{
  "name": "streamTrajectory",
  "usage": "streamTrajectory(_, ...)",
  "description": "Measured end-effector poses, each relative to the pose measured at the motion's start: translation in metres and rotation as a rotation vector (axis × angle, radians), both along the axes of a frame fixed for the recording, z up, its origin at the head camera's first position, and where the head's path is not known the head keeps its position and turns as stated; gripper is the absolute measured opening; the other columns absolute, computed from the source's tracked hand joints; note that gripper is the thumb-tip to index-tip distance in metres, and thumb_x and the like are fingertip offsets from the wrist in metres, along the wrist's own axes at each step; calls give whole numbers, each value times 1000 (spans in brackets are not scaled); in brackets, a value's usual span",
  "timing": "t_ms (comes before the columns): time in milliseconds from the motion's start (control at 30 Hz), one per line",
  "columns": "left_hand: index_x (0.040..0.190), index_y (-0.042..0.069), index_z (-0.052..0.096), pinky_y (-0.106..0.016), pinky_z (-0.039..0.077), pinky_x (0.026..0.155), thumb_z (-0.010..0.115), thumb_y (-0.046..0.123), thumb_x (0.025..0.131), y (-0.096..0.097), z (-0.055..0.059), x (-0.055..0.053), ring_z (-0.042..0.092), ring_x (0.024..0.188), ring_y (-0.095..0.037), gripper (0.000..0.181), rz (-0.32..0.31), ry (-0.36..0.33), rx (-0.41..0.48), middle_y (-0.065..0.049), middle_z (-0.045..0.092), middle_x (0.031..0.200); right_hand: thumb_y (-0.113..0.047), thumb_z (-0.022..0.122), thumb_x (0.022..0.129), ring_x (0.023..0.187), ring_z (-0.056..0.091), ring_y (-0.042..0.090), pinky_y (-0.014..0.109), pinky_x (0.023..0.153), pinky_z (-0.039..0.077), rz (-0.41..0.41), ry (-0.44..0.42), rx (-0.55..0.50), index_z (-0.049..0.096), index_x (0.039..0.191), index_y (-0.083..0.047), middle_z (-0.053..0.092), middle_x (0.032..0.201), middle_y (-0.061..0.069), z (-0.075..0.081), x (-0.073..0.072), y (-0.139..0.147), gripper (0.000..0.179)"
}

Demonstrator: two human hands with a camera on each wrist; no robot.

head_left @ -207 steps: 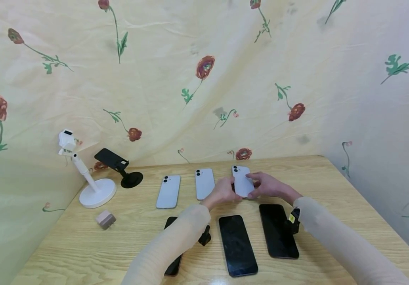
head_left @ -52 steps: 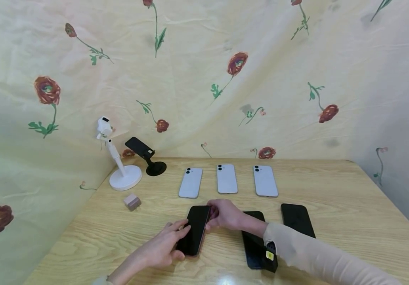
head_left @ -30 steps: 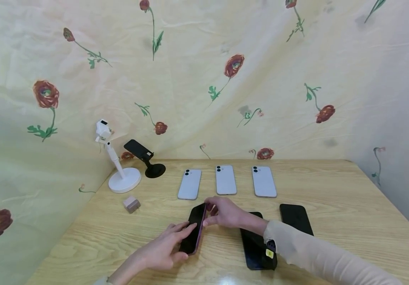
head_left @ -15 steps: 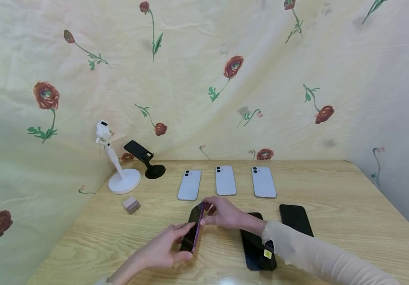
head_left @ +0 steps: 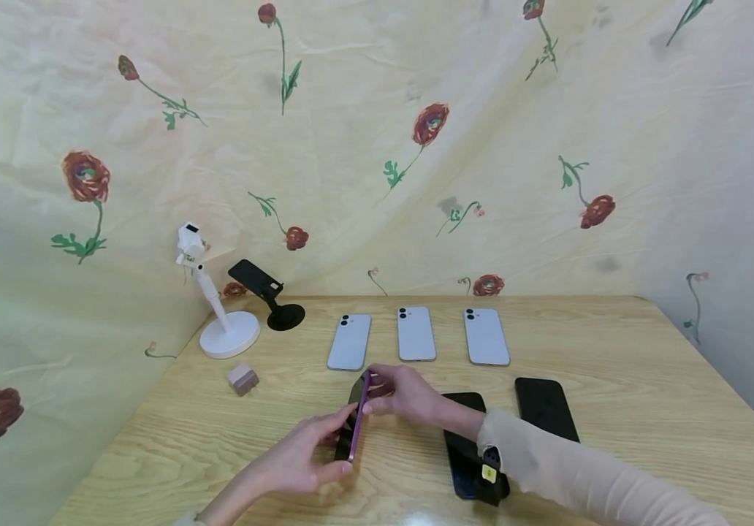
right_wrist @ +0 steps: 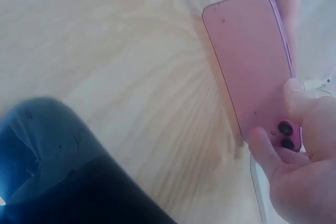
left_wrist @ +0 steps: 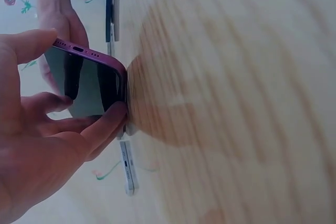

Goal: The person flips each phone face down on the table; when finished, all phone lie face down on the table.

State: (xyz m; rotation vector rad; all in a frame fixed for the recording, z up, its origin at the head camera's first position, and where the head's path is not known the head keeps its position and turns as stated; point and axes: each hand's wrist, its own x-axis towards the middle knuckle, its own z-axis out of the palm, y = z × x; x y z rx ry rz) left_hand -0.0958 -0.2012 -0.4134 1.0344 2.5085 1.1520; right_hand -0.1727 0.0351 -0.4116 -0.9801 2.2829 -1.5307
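Between both hands, a pink smartphone [right_wrist: 247, 56] stands tipped up on a long edge, its dark screen [left_wrist: 86, 85] turned to the left and its purple frame to the right. My left hand [head_left: 294, 454] holds it from the near left, thumb on the end with the charging port and fingers along the screen and lower edge. My right hand [head_left: 410, 396] pinches the far end near the two camera lenses [right_wrist: 286, 135]. Just right of it lies a black-screened phone [head_left: 465, 462], partly under the right forearm, with another dark phone [head_left: 544, 405] farther right.
Behind the hands lie a left white phone [head_left: 349, 342], a middle one [head_left: 416, 334] and a right one [head_left: 487, 337], backs up. At left stand a white stand [head_left: 229, 336], a black phone stand [head_left: 285, 316] and a small pinkish block [head_left: 242, 378]. A flowered cloth hangs behind.
Both hands have left the rightmost white phone at the back and come to the pink phone. That phone, earlier flat with its screen up, has been tipped up on its left edge.
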Motion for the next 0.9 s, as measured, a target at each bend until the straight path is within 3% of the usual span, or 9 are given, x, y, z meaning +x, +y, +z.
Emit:
streamTrajectory(133, 154, -8, 25, -40, 45, 101, 69, 22, 94, 0, 0, 1, 60, 118, -29, 80, 1, 35, 13, -27, 51, 140, -7, 76, 89, 121, 57, 40, 39, 92, 51, -3, -50, -26, 43, 141, 17, 57, 130, 31, -2, 3, -3, 66)
streamTrajectory(267, 154, -9, 23, -41, 45, 101, 69, 21, 95, -1, 0, 2, 60, 118, -28, 81, 1, 41, 38, -28, 49, 142, -7, 74, 90, 120, 57, 39, 34, 89, 52, 13, -98, -46, 28, 146, 19, 50, 136, 33, -3, 7, -4, 77)
streamTrajectory(667, 157, -5, 16, -38, 45, 100, 69, 11, 94, -1, -2, -2, 52, 126, -36, 84, -23, -115, 179, -29, 37, 151, -5, 72, 91, 119, 58, 39, 34, 88, 52, 27, -181, -103, 21, 149, 18, 49, 137, 34, -2, 12, -7, 81)
streamTrajectory(900, 159, 0, 11, -35, 44, 101, 68, 9, 94, -3, -4, -3, 46, 130, -43, 87, -10, -188, 236, -32, 30, 154, -11, 74, 91, 123, 55, 39, 33, 85, 54, 8, -159, -72, 24, 152, 13, 53, 136, 30, -2, 13, -9, 82)
